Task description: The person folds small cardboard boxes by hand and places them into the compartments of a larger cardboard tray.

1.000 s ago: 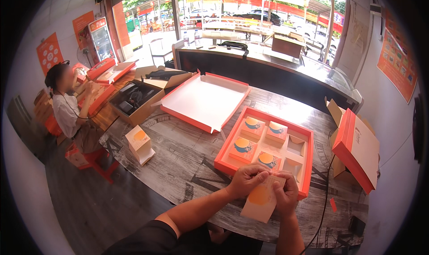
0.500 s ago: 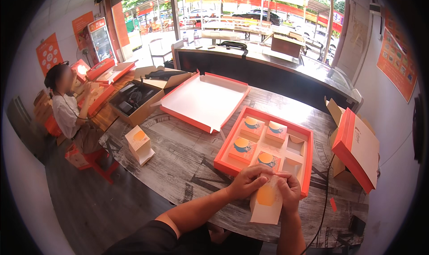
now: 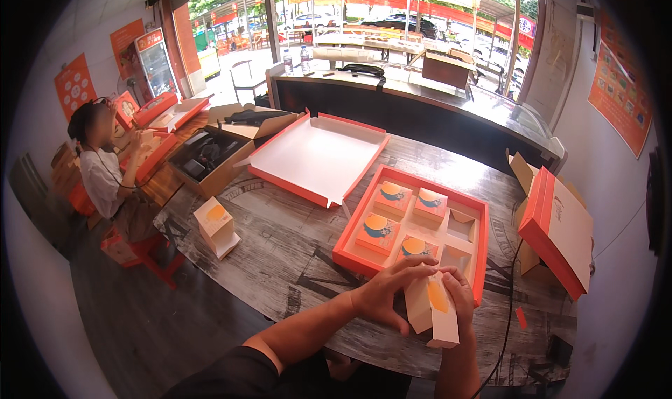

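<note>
A small cream carton (image 3: 435, 308) with a yellow oval is tilted in front of me, its near-end flap sticking out. My right hand (image 3: 460, 294) grips the carton along its right side. Around its far left corner my left hand (image 3: 381, 292) is spread, with the thumb apart from the fingers and the fingertips by the far end. Just beyond, an orange-red gift box (image 3: 341, 257) holds several small square cartons (image 3: 379, 231) with yellow and blue prints. Compartments on its right side show bare inner walls (image 3: 462, 225).
Another cream carton (image 3: 215, 224) stands on the table at left. A large white-lined lid (image 3: 318, 157) lies behind. An open cardboard box (image 3: 210, 157) holds black gear. An orange-edged lid (image 3: 556, 231) leans at right by a black cable (image 3: 512, 315). A person (image 3: 105, 164) sits far left.
The carton has turned, so its left side and near-end flap now show. My left thumb has come off its top and spread outward, while the right hand keeps hold.
</note>
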A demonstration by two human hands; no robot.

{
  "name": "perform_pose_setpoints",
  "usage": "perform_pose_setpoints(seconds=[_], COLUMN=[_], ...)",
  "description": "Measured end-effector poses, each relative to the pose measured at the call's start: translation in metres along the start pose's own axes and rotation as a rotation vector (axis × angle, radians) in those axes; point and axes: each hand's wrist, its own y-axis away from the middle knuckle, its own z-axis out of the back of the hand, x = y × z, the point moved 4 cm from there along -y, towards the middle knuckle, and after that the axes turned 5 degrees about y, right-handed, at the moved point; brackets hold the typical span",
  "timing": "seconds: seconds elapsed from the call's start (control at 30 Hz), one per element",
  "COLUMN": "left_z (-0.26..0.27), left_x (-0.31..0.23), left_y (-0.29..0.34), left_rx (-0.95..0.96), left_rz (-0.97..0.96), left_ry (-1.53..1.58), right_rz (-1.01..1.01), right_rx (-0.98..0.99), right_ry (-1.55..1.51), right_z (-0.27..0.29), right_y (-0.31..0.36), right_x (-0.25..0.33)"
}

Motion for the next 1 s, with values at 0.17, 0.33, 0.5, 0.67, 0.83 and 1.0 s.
perform_pose_setpoints(seconds=[0.17,0.33,0.5,0.67,0.83,1.0], left_z=[-0.001,0.007,0.013,0.008,0.002,0.002], left_x=[0.000,-0.003,0.023,0.050,0.053,0.057], left_y=[0.002,-0.001,0.011,0.028,0.027,0.030], left_rx=[-0.018,-0.134,-0.329,-0.426,-0.422,-0.439], left_rz=[0.024,0.045,0.195,0.375,0.405,0.363], left_ry=[-0.078,-0.093,0.042,0.237,0.372,0.333], right_rz=[0.035,0.188,0.552,0.769,0.632,0.722], right_rx=[-0.015,0.015,0.055,0.157,0.066,-0.066], right_ry=[0.043,0.046,0.489,0.873,0.615,0.648], right_z=[-0.001,-0.012,-0.022,-0.036,-0.016,-0.022], right_y=[0.001,0.002,0.005,0.010,0.011,0.014], right_x=[0.000,0.002,0.012,0.014,-0.006,0.000])
